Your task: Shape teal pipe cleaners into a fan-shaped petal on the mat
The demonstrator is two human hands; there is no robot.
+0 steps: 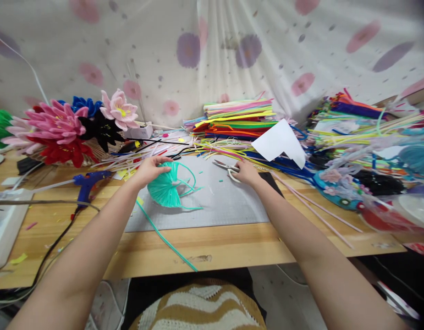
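A teal fan-shaped bundle of pipe cleaners point(160, 190), gathered at a pale tie with a few loose ends to its right, lies on the grey cutting mat point(232, 208). My left hand point(152, 171) pinches its upper left edge between thumb and fingers. Toward the mat's right side, my right hand point(246, 173) is closed at the handles of a pair of scissors point(223, 165), whose blades point left. Part of the handles is hidden by the fingers. One long teal pipe cleaner point(167, 240) runs from the mat over the table's front edge.
Fuzzy flowers point(60, 123) and a blue glue gun point(87, 185) are at left. Stacks of coloured pipe cleaners point(235, 121) and a white paper piece point(280, 144) lie behind the mat. Plastic-wrapped items point(397, 211) crowd the right. Pink stems point(322, 215) cross the table.
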